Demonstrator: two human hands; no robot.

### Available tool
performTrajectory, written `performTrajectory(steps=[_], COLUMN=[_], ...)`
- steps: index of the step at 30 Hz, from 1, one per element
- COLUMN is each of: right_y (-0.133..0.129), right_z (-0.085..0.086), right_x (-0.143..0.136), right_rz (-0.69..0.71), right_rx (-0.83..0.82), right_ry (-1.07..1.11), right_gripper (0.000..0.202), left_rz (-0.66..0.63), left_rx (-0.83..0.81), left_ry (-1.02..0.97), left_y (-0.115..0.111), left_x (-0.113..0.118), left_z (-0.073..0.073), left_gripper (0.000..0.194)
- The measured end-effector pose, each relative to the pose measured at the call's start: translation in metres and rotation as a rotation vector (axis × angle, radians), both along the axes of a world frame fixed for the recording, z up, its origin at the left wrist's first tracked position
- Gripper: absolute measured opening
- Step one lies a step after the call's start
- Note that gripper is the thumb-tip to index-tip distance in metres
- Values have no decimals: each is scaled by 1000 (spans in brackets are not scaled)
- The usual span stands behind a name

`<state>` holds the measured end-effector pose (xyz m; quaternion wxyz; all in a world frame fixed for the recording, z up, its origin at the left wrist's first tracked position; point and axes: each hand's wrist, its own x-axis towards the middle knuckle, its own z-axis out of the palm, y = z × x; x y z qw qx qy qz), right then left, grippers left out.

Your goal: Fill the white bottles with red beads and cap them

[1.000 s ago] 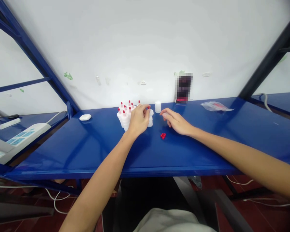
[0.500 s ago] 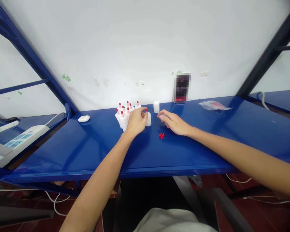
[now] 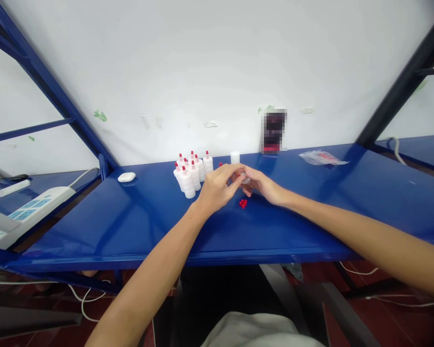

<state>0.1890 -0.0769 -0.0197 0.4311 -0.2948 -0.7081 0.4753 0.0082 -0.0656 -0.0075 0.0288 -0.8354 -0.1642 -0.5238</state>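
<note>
In front of me, my left hand and my right hand meet over the blue table. Fingers of both close around a small white bottle, mostly hidden by them. To the left stands a group of white squeeze bottles with red-tipped nozzles. Another red tip peeks out behind my left hand; its bottle is covered. Behind my hands stands a white bottle with no red tip showing. A small cluster of red caps lies just below my right fingers.
A clear plastic bag with something red inside lies at the right. A phone-like dark object, blurred out, leans on the wall. A white rounded case sits at the left, near a power strip. Blue frame posts flank the table.
My left hand has left the red-tipped bottle and moved right to meet my right hand at the white bottle. My right hand stays about where it was.
</note>
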Motion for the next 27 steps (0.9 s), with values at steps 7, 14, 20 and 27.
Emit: performTrajectory(steps=[7,14,20,27], right_y=[-2,-8,-5,27], right_z=[-2,5,3,-6], right_x=[-3,-3,-3,14], right_rz=[15,-36,-14,-473], right_rx=[-2,60,-4,128], right_ry=[-8,-2,48,-183], right_gripper=[21,13,33,46], left_rz=[-58,-37,57,308], left_rx=[-28,-47,-66,-206], left_ry=[68,67,17,-304], left_y=[-1,0,0,18], left_x=[1,3,3,-8], left_z=[-3,-6,-2,14], left_gripper=[24,27,7,17])
